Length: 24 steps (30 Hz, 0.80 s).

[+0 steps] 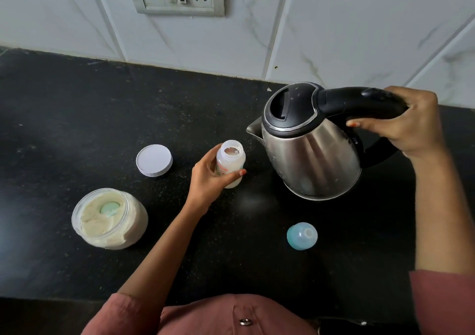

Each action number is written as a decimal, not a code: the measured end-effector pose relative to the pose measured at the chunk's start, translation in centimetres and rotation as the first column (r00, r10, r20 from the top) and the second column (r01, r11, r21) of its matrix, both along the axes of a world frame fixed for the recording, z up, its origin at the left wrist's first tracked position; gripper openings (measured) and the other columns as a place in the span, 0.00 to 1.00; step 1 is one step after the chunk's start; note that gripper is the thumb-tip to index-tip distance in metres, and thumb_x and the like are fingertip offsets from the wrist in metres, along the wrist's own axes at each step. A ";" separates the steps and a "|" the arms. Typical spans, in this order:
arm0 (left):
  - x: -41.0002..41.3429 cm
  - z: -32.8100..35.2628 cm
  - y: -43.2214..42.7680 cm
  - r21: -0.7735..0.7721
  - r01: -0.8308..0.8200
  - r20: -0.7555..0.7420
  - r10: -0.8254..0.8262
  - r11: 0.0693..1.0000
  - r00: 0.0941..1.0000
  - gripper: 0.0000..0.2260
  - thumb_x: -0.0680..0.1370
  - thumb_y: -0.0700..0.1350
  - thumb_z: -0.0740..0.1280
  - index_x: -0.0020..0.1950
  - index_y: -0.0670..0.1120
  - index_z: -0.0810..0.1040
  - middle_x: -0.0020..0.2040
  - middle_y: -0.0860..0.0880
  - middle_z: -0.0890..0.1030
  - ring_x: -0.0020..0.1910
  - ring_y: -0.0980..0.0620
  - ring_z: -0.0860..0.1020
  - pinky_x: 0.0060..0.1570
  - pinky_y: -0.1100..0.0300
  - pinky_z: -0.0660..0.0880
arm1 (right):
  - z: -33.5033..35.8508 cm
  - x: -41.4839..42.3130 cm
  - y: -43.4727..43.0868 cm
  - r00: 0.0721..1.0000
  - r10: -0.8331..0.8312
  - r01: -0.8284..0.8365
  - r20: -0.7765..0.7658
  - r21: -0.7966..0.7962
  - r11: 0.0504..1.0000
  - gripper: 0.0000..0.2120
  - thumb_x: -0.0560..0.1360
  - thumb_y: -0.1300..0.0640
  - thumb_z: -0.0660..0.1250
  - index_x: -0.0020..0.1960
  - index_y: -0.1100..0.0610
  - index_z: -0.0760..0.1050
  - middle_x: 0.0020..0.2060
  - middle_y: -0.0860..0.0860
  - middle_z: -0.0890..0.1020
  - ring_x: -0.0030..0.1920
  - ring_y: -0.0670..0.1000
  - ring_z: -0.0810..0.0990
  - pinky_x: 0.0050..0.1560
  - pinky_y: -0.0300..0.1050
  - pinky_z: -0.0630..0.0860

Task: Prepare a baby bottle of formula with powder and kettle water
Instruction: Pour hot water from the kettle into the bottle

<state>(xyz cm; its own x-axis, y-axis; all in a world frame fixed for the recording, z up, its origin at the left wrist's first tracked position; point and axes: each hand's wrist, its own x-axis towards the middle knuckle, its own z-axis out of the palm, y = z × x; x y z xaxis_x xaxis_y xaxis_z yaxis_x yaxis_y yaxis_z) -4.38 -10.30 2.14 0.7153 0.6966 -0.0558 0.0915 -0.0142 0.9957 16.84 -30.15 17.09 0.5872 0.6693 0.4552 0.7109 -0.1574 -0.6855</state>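
Pouring well means tipping the kettle (312, 149), gripped by the right hand (408, 123), toward nine o'clock over the bottle (230, 163) the left hand (209, 180) clasps upright on the bench (77, 118).

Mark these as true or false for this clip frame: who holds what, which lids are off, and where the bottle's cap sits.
1. The right hand holds the kettle by its handle. True.
2. The left hand grips the bottle, which has its cap screwed on. False: the bottle's mouth is open, and the blue cap lies on the counter.
3. The powder jar is open, with a green scoop resting in the powder. True.
4. The white lid sits on top of the powder jar. False: it lies on the counter behind the jar.
5. The kettle's spout points toward the bottle. True.
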 end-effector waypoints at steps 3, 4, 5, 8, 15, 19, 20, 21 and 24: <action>0.0 -0.2 -0.3 -0.002 0.004 -0.005 -0.004 1.000 1.000 0.30 0.64 0.39 0.78 0.64 0.45 0.73 0.57 0.50 0.80 0.57 0.56 0.77 0.59 0.57 0.74 | -1.0 0.3 -0.7 0.997 -0.014 0.020 -0.080 0.084 0.996 0.15 0.58 0.46 0.76 0.42 0.44 0.78 0.33 0.30 0.80 0.33 0.32 0.76 0.36 0.27 0.71; 0.0 -0.2 -0.4 -0.001 0.005 -0.010 -0.005 1.000 1.000 0.29 0.64 0.39 0.78 0.63 0.46 0.74 0.56 0.50 0.80 0.57 0.56 0.77 0.59 0.57 0.74 | -1.3 0.4 -0.9 0.993 -0.026 0.038 -0.111 0.107 0.994 0.13 0.57 0.46 0.77 0.41 0.41 0.78 0.33 0.30 0.80 0.31 0.33 0.76 0.34 0.27 0.70; 0.0 -0.3 -0.5 0.002 0.008 -0.015 -0.008 1.000 1.000 0.29 0.64 0.38 0.78 0.63 0.47 0.74 0.56 0.51 0.80 0.56 0.58 0.77 0.58 0.58 0.75 | -1.6 0.6 -1.0 0.989 -0.044 0.062 -0.141 0.128 0.990 0.13 0.57 0.45 0.77 0.40 0.38 0.78 0.32 0.31 0.80 0.30 0.34 0.76 0.33 0.27 0.70; 0.1 -0.6 -0.8 0.013 0.018 -0.025 -0.018 1.000 1.000 0.28 0.64 0.39 0.78 0.62 0.49 0.74 0.55 0.53 0.80 0.55 0.59 0.77 0.57 0.60 0.75 | -2.8 1.3 -1.6 0.979 -0.072 0.109 -0.193 0.187 0.976 0.12 0.57 0.46 0.77 0.38 0.36 0.79 0.29 0.33 0.79 0.26 0.36 0.75 0.29 0.27 0.68; 0.5 -0.8 -1.3 0.024 0.029 -0.028 -0.029 0.999 0.999 0.26 0.64 0.38 0.77 0.58 0.54 0.74 0.54 0.56 0.80 0.54 0.61 0.78 0.54 0.63 0.75 | -4.8 3.3 -2.7 0.965 -0.063 0.138 -0.254 0.288 0.948 0.09 0.60 0.45 0.77 0.36 0.42 0.79 0.26 0.39 0.79 0.21 0.42 0.72 0.23 0.32 0.67; 0.4 -0.9 -1.5 0.042 0.027 -0.026 -0.026 0.999 0.999 0.26 0.64 0.40 0.77 0.55 0.59 0.74 0.52 0.58 0.80 0.53 0.65 0.77 0.50 0.68 0.75 | -5.8 4.7 -3.0 0.960 -0.071 0.162 -0.270 0.332 0.929 0.08 0.61 0.49 0.77 0.36 0.43 0.79 0.25 0.40 0.79 0.21 0.41 0.71 0.23 0.31 0.66; 0.3 -1.0 -1.6 0.047 0.028 -0.030 -0.027 0.998 0.999 0.26 0.64 0.41 0.77 0.55 0.60 0.74 0.52 0.59 0.80 0.52 0.65 0.77 0.49 0.69 0.75 | -6.1 5.0 -3.0 0.957 -0.071 0.169 -0.280 0.341 0.925 0.08 0.61 0.49 0.77 0.36 0.44 0.79 0.25 0.40 0.79 0.21 0.41 0.71 0.23 0.31 0.66; 0.2 -1.0 -1.7 0.050 0.028 -0.035 -0.027 0.998 0.999 0.25 0.63 0.42 0.77 0.55 0.60 0.74 0.52 0.59 0.80 0.52 0.65 0.77 0.49 0.69 0.75 | -6.3 5.4 -3.1 0.953 -0.074 0.178 -0.293 0.347 0.921 0.08 0.61 0.48 0.77 0.36 0.44 0.79 0.25 0.40 0.79 0.21 0.41 0.71 0.23 0.31 0.66; -0.2 -1.3 -1.8 0.045 0.019 -0.046 -0.017 0.999 0.999 0.25 0.62 0.44 0.77 0.55 0.60 0.74 0.51 0.59 0.81 0.53 0.62 0.78 0.50 0.65 0.75 | -6.8 6.2 -3.4 0.937 -0.086 0.214 -0.339 0.359 0.908 0.08 0.60 0.47 0.77 0.36 0.45 0.79 0.24 0.41 0.78 0.20 0.41 0.70 0.22 0.32 0.66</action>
